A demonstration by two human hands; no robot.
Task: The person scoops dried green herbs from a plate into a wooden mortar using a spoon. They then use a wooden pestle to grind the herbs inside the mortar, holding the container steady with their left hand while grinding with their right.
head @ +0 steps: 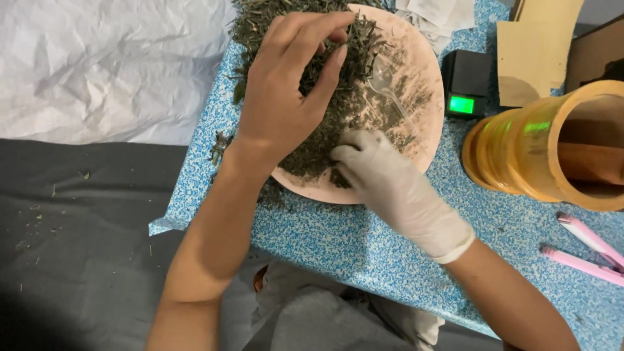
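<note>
At the upper left of the frame lies crumpled white paper, with a dark grey cloth below it, flecked with green bits. Toward the centre, the left hand is bare and hovers over a pile of dried green herbs, its fingers curled together and pinching a tuft at the top of the heap. The herbs fill a shallow pink plate on a blue speckled board. Just right of centre, the right hand, in a white glove, rests on the plate's near rim, fingers bent down into the herbs; whether it grips any I cannot tell. A clear plastic spoon lies on the plate above it. Farther right sit a small black scale, a wooden mortar and two pink pens.
</note>
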